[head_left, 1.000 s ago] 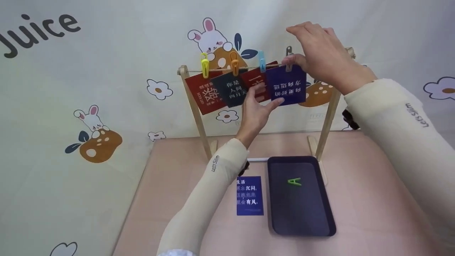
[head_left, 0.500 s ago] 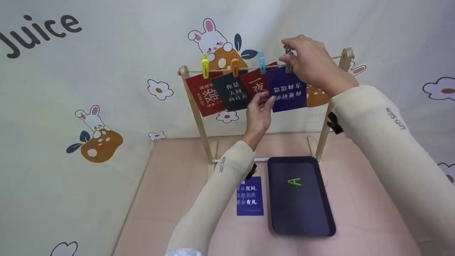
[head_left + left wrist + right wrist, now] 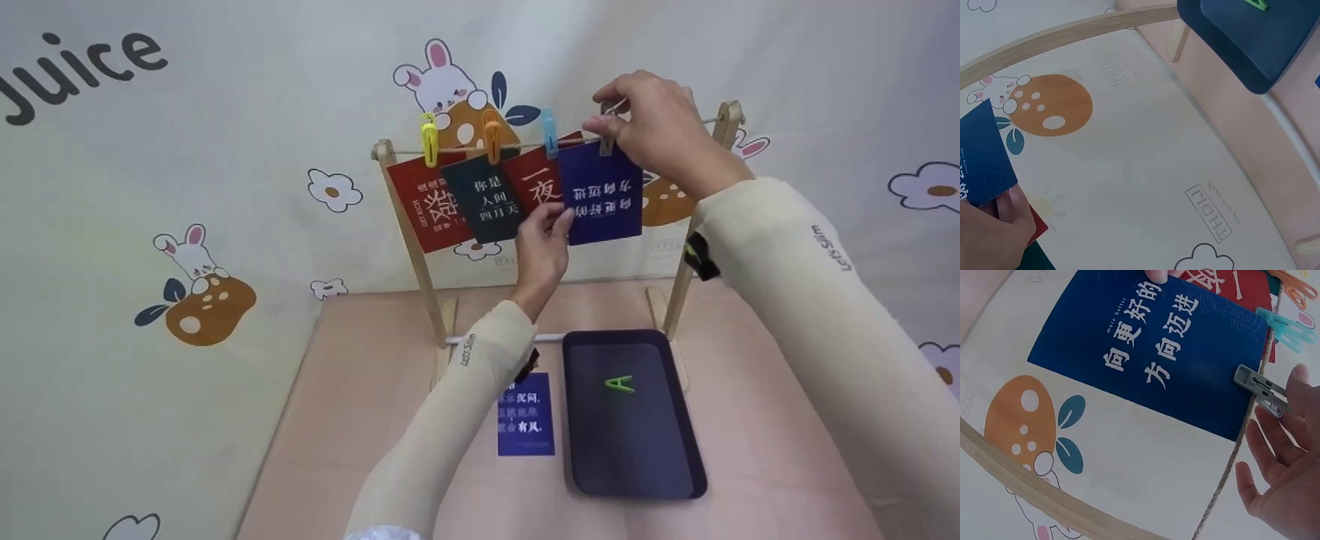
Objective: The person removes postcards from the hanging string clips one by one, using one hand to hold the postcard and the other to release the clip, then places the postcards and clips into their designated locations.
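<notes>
My right hand (image 3: 660, 124) pinches the handles of a grey clothespin (image 3: 1252, 379) on the rope. The clothespin's jaws sit over the top edge of a blue card (image 3: 600, 195) with white writing. My left hand (image 3: 544, 247) pinches that card's lower left edge, thumb in front and fingers behind. To its left hang a red card (image 3: 534, 176) under a light blue clothespin (image 3: 550, 135), a dark green card (image 3: 480, 199) under an orange clothespin (image 3: 492, 141), and another red card (image 3: 424, 210) under a yellow clothespin (image 3: 430, 142).
A wooden stand (image 3: 679, 277) carries the rope (image 3: 1224, 484). On the pink table (image 3: 360, 420) lie a second blue card (image 3: 529, 431), partly behind the left forearm, and a black tray (image 3: 634, 457) with a green clothespin (image 3: 619, 384) in it. A patterned cloth (image 3: 247, 135) hangs behind.
My right hand has come down and closed its fingers on the grey clothespin's handles. My left hand has shifted slightly right and down, and the blue card's lower edge sits lower.
</notes>
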Action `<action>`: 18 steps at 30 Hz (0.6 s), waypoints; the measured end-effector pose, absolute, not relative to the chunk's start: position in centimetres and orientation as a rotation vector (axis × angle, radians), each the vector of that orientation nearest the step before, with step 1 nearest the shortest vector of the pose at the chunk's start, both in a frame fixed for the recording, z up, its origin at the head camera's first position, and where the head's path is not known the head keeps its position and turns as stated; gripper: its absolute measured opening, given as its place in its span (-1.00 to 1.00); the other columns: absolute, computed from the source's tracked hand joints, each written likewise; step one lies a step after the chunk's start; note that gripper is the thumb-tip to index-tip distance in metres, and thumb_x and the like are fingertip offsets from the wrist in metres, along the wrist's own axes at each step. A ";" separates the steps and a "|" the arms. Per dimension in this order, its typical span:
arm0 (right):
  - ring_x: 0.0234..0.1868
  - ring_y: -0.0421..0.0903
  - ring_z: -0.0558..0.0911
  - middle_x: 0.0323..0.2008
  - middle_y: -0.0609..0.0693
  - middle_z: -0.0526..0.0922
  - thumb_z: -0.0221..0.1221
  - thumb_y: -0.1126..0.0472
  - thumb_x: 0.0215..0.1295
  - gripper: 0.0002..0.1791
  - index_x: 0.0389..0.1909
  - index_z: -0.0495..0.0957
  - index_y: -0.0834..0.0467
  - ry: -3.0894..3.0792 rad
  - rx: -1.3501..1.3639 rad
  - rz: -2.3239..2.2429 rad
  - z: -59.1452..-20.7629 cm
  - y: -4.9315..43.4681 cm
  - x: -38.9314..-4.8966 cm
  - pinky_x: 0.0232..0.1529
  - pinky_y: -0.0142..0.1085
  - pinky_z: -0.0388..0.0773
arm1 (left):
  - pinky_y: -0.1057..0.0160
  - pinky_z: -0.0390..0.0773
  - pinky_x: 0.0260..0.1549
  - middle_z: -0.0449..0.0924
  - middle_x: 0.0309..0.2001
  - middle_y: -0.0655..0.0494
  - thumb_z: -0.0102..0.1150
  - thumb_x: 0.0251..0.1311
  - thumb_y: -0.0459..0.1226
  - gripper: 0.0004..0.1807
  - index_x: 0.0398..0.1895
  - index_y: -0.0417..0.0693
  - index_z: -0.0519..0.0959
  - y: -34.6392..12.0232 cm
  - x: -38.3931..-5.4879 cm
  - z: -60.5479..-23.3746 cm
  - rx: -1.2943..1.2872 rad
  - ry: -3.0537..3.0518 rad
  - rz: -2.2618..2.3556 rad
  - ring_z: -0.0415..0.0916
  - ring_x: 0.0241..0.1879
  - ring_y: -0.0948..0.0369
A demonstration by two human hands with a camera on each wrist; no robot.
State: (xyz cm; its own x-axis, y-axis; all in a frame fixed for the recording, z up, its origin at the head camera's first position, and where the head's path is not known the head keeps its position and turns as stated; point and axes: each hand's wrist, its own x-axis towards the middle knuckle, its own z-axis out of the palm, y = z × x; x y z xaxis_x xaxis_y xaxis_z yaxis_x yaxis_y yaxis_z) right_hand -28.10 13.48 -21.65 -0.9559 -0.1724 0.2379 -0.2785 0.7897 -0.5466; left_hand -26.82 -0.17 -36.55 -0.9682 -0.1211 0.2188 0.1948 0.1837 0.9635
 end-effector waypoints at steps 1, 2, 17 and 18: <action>0.32 0.12 0.42 0.31 0.14 0.49 0.09 -0.02 0.48 -0.44 0.37 0.41 0.16 -2.804 0.343 0.916 -21.6 13.5 -28.1 0.44 0.03 0.19 | 0.47 0.52 -0.25 0.73 -0.07 -0.11 0.12 0.41 -0.31 -0.81 -0.05 -0.24 0.61 -0.3 -26.8 -36.5 -0.076 -2.214 -1.854 0.60 -0.19 0.25; 0.29 0.11 0.43 0.29 0.14 0.49 0.10 -0.03 0.47 -0.46 0.35 0.44 0.16 -2.804 0.332 0.934 -21.6 13.6 -28.1 0.41 0.01 0.27 | 0.47 0.51 -0.25 0.73 -0.07 -0.10 0.11 0.41 -0.32 -0.81 -0.06 -0.24 0.61 -0.3 -26.8 -36.5 -0.080 -2.213 -1.846 0.60 -0.18 0.25; -0.09 0.03 0.70 -0.03 0.17 0.71 0.19 0.08 0.41 -0.63 0.06 0.60 0.26 -2.702 0.419 0.915 -21.7 13.8 -27.7 0.08 -0.09 0.68 | 0.46 0.53 -0.18 0.73 -0.07 -0.06 0.08 0.42 -0.32 -0.79 -0.03 -0.23 0.64 -0.5 -26.6 -36.7 -0.078 -2.214 -1.851 0.58 -0.15 0.29; -0.10 0.03 0.71 -0.05 0.18 0.72 0.20 0.09 0.40 -0.64 0.04 0.61 0.27 -2.684 0.430 0.913 -21.8 13.8 -27.7 0.06 -0.09 0.68 | 0.47 0.52 -0.18 0.74 -0.07 -0.05 0.08 0.42 -0.32 -0.79 -0.03 -0.22 0.64 -0.5 -26.5 -36.7 -0.080 -2.217 -1.852 0.58 -0.15 0.29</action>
